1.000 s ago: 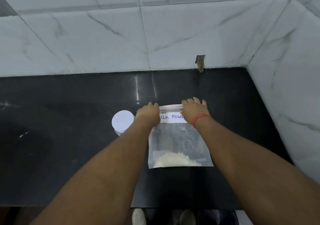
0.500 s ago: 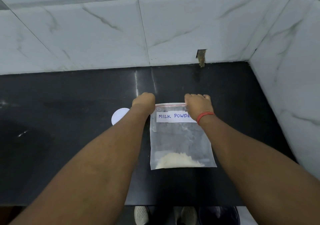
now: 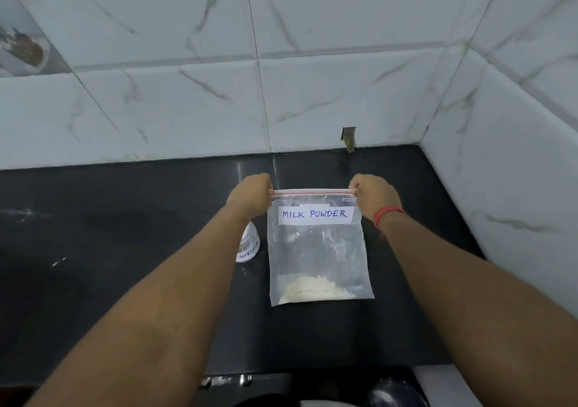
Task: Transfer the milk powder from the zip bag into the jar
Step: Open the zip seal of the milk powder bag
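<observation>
The zip bag [image 3: 317, 250] hung just above the black desk [image 3: 125, 234], or maybe touched it; I could not tell. The left hand [image 3: 251, 195] pinched the top left corner in a tight grip. The right hand [image 3: 375, 195] pinched the top right corner the same way. The red zip line looked closed. The milk powder [image 3: 316, 291] sat in a small heap at the bottom. The jar [image 3: 248, 247] stood just beside the bag, mostly hidden behind the left arm. If the bag got yanked open too hard, powder could puff out. The arm could also bump the jar over, because it was so close.
</observation>
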